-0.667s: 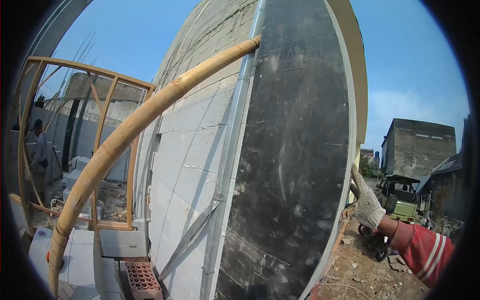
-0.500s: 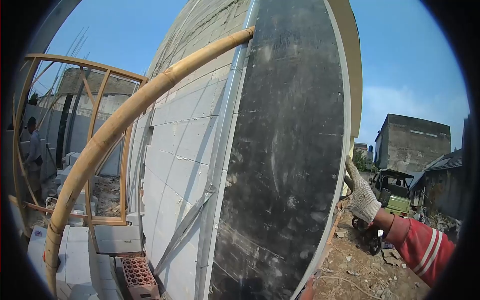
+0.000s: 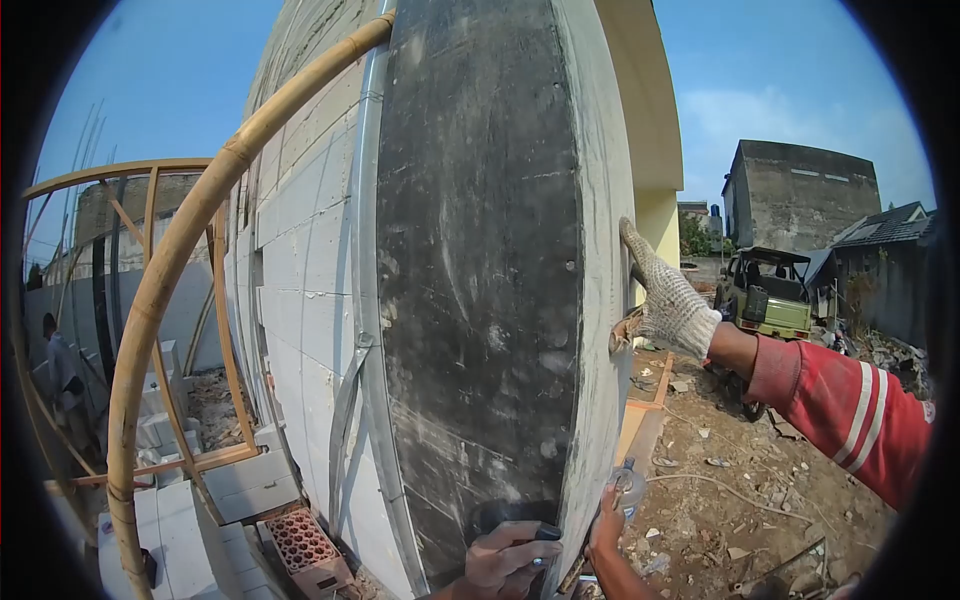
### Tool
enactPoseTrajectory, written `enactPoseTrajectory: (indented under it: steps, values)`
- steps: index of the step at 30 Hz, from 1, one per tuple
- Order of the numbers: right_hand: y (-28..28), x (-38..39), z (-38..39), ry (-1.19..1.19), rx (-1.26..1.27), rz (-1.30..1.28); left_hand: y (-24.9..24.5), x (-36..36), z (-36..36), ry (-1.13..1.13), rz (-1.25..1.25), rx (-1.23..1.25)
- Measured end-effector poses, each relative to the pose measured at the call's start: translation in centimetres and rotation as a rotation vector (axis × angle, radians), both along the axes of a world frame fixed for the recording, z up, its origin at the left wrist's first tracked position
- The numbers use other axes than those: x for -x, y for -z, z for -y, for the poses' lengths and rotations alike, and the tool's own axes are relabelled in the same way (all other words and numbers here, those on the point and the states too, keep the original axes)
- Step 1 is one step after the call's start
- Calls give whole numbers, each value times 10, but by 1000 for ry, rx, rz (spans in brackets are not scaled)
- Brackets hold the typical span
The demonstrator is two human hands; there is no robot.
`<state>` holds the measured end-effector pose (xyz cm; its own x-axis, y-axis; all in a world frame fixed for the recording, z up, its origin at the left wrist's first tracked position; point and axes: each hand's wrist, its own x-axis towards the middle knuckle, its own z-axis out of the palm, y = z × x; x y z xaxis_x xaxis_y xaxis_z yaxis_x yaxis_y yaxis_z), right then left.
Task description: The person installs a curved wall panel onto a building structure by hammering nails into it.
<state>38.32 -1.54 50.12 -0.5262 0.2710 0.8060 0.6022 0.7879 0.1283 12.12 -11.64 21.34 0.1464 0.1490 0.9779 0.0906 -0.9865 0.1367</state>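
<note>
A tall dark panel (image 3: 480, 250) with scuffs and pale streaks stands upright in front of me, with a grey-white edge (image 3: 600, 180) along its right side. My left hand (image 3: 505, 560) is low against the panel, fingers curled around something dark that I cannot make out. Close to the panel's lower right edge is my right hand (image 3: 604, 525), bare and pointing upward, its fingers partly hidden. Higher on that edge, another person's gloved hand (image 3: 675, 300) rests, its red sleeve (image 3: 830, 400) reaching in from the right.
A bamboo pole (image 3: 190, 240) leans in from the left against the panel's top. Beside the panel are a metal strip (image 3: 370, 300) and white block wall (image 3: 310, 250). A red-holed crate (image 3: 300, 540) sits below. A clear bottle (image 3: 628, 483) and a green jeep (image 3: 775, 300) are right.
The view has swung right and down, so the panel sits farther left. My left hand has come into view at the bottom, and more of my right hand shows. The gloved hand stays on the edge.
</note>
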Motion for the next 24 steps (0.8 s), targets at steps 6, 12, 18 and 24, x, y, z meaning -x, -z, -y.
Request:
enactPoseTrajectory:
  steps: [6,12,18,24]
  values:
    - [-7,22,31,325,35,-22,-133,0,26,-318,-51,-216]
    - [4,17,23,257,-69,-98,-246,-60,20,-378,-239,-515]
    - [414,50,-36,-169,855,-1687,-296,-95,8,-561,-414,-637]
    - [268,31,-79,-212,555,-1238,-308,-104,-10,-640,-434,-615]
